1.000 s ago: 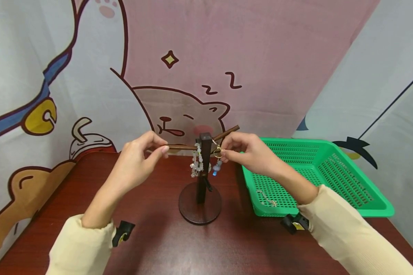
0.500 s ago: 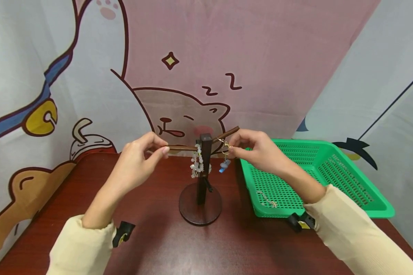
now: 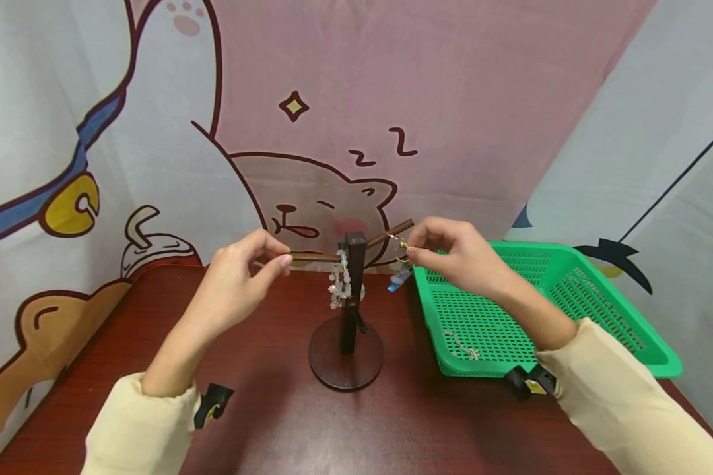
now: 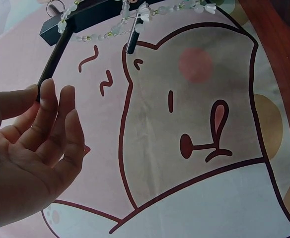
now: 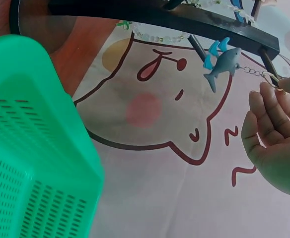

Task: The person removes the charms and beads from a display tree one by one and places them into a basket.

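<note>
A dark wooden stand (image 3: 349, 303) with a round base and peg arms stands on the table. My left hand (image 3: 234, 284) pinches the outer end of its left peg (image 3: 315, 256) between thumb and forefinger. Clear-beaded strings (image 3: 341, 284) hang from that peg close to the post. With my right hand (image 3: 460, 257) I pinch the gold ring of a keychain at the outer part of the right peg (image 3: 386, 235). Its charm, a grey-blue dolphin (image 5: 227, 62) with bright blue pieces, dangles from a short chain. A strand from the ring overlaps the peg in the head view.
To the right sits a green plastic basket (image 3: 659, 367) with a thin beaded chain (image 3: 465, 347) inside. A lower short peg (image 3: 359, 320) juts from the post towards me. Behind the red-brown table (image 3: 261, 422) hangs a cartoon-printed cloth (image 3: 463, 105).
My right hand has moved right and slightly up, carrying the keychain from near the post towards the right peg's outer end. The left hand stays at its peg.
</note>
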Tool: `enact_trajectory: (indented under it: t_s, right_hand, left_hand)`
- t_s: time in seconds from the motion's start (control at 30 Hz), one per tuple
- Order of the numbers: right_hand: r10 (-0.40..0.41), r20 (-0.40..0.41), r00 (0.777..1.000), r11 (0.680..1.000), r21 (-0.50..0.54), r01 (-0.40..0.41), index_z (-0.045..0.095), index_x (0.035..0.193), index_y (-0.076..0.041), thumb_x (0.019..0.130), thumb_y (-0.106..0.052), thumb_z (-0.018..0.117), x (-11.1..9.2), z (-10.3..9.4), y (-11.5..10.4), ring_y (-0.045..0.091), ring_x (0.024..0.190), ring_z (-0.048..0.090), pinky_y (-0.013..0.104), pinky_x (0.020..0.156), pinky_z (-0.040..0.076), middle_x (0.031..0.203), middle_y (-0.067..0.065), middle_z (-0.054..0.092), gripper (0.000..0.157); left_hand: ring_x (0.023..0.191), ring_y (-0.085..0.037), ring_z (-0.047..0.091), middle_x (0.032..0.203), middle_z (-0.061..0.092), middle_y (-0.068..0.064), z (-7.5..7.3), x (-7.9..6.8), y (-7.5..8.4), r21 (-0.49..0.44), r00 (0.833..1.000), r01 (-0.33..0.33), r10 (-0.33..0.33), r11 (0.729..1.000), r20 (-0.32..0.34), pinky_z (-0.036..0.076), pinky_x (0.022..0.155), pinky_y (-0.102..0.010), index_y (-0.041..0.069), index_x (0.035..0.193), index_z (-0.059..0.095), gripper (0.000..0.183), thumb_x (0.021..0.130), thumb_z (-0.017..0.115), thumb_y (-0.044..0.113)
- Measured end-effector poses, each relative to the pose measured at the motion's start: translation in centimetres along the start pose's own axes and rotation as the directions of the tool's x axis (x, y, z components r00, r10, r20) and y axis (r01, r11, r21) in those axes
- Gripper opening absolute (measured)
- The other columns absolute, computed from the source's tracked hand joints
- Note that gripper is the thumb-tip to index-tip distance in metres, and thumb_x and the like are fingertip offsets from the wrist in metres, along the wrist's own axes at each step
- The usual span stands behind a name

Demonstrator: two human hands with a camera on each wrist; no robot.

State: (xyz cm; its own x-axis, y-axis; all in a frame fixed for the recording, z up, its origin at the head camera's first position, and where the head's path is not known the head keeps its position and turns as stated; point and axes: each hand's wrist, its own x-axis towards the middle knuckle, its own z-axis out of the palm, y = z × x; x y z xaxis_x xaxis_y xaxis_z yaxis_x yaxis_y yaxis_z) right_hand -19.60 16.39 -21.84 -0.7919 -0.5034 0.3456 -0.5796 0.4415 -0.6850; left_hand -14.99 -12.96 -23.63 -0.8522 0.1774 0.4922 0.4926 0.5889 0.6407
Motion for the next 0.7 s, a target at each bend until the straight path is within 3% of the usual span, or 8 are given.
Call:
enact_trajectory:
  t_s: [0.4,0.7]
  right_hand:
    - [-0.006,-0.054,0.998,0.999,-0.033,0.005,0.061,0.085,-0.007,0.086,-0.004,0.06,-0.3,-1.2,-0.3,0.016,0.064,0.053,0.025,0.059,0.042,0.072,0.004,0.058,0.004]
    - [-0.024,-0.072,0.997,0.999,-0.038,0.021,0.061,0.085,-0.003,0.087,-0.002,0.058,-0.6,-2.1,-0.1,0.013,0.064,0.056,0.023,0.06,0.044,0.072,0.003,0.06,0.004]
  left_hand:
    - [0.068,-0.015,0.061,0.078,0.065,-0.004,0.0,0.0,0.0,-0.004,1.0,0.002,-0.002,1.0,0.004,0.043,0.059,-0.03,0.003,0.091,0.061,0.005,0.088,0.06,0.007]
    - [0.068,-0.015,0.061,0.077,0.065,-0.003,0.0,0.0,0.0,-0.002,1.0,-0.007,0.007,1.0,0.003,0.043,0.059,-0.03,0.003,0.092,0.061,0.006,0.089,0.059,0.007]
